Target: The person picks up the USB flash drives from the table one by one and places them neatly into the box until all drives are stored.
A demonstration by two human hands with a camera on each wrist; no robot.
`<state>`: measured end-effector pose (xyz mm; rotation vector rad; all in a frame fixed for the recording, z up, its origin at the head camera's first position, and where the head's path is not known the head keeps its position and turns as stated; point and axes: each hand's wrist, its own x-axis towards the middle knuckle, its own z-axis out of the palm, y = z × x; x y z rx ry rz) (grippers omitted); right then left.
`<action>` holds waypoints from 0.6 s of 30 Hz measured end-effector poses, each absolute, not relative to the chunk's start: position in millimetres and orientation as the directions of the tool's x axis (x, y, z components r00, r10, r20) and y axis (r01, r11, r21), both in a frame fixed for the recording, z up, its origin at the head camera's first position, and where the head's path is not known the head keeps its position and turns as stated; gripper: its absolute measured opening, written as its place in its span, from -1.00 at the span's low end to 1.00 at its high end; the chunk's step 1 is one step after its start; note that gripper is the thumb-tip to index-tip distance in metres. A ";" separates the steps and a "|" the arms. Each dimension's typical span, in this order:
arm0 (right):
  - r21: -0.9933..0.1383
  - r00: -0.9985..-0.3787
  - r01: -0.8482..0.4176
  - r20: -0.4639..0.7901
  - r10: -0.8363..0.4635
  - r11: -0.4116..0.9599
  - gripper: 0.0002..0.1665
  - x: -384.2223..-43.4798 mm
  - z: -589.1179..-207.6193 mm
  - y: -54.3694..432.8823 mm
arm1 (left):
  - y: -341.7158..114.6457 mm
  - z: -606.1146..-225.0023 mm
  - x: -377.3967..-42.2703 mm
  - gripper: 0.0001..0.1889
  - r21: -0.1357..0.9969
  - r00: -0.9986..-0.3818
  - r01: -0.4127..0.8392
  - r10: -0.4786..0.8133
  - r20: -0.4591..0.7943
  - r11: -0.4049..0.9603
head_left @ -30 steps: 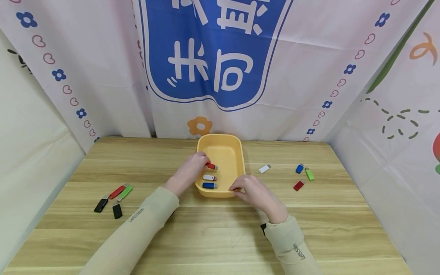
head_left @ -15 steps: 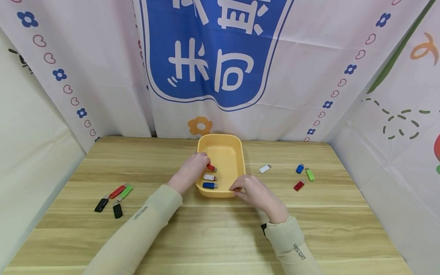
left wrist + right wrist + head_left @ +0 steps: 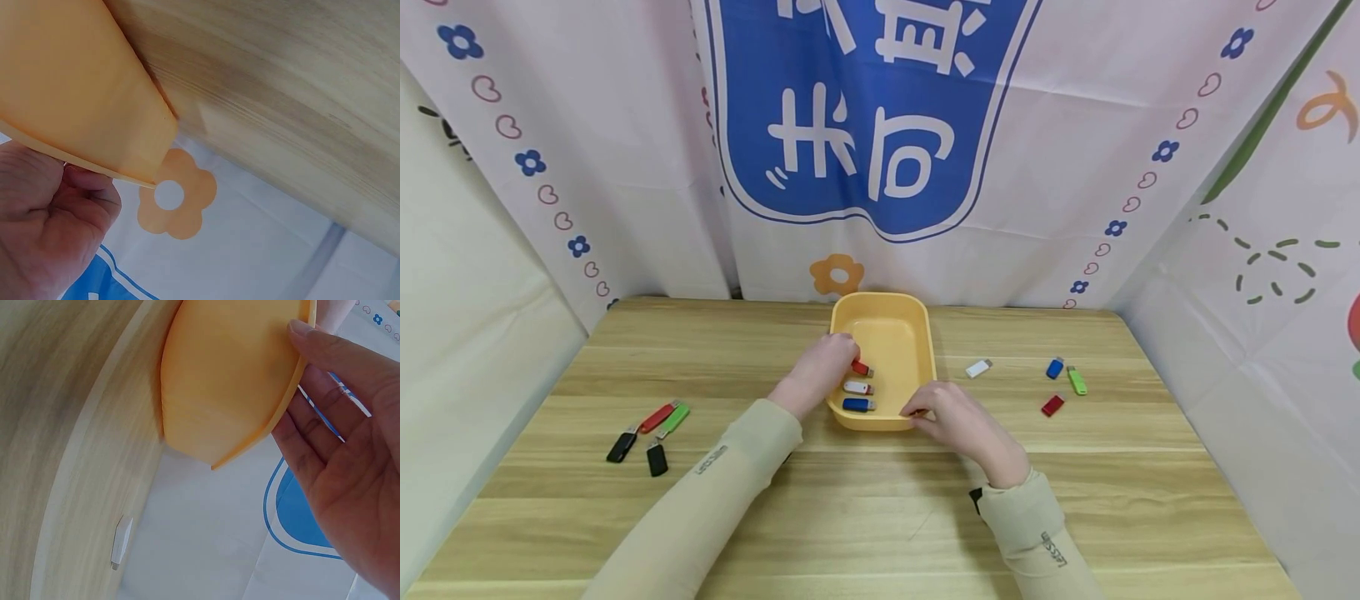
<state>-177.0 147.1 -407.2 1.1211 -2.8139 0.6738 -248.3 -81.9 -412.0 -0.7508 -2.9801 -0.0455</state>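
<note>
Over the left rim of the yellow tray (image 3: 932,350), my left hand (image 3: 826,367) reaches inside and holds the end of a red USB stick (image 3: 862,368), whose metal plug points right. Below it in the tray lie a white USB stick (image 3: 857,387) and a blue USB stick (image 3: 857,404), lined up in a column. My right hand (image 3: 951,417) pinches the tray's near right corner; in the right wrist view its thumb (image 3: 303,328) lies on the outer wall, fingers over the rim. In the left wrist view the tray wall hides the red stick.
Right of the tray lie white (image 3: 978,368), blue (image 3: 1055,367), green (image 3: 1077,381) and red (image 3: 1052,406) USB sticks. At the left are red (image 3: 658,417) and green (image 3: 673,420) sticks and two black ones (image 3: 621,446). A printed curtain (image 3: 1037,208) hangs behind the table.
My left hand has lowered the red USB stick slightly toward the white one in the tray, and its forearm has shifted a little right. My right hand has stayed on the corner.
</note>
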 end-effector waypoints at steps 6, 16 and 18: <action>-0.378 -0.740 -0.662 0.196 -0.643 0.647 -0.86 -177.2 -407.7 147.1 | -78.5 -413.9 -250.6 -0.88 -0.055 -0.878 0.471 0.474 0.065 0.880; -0.377 -0.741 -0.662 0.200 -0.641 0.648 -0.86 -177.5 -408.5 147.9 | -71.9 -419.7 -253.0 -0.84 -0.154 -0.881 0.442 0.460 0.110 0.883; -0.378 -0.741 -0.661 0.194 -0.642 0.648 -0.86 -177.6 -408.0 148.1 | -71.3 -419.9 -252.6 -0.83 -0.170 -0.880 0.440 0.461 0.113 0.882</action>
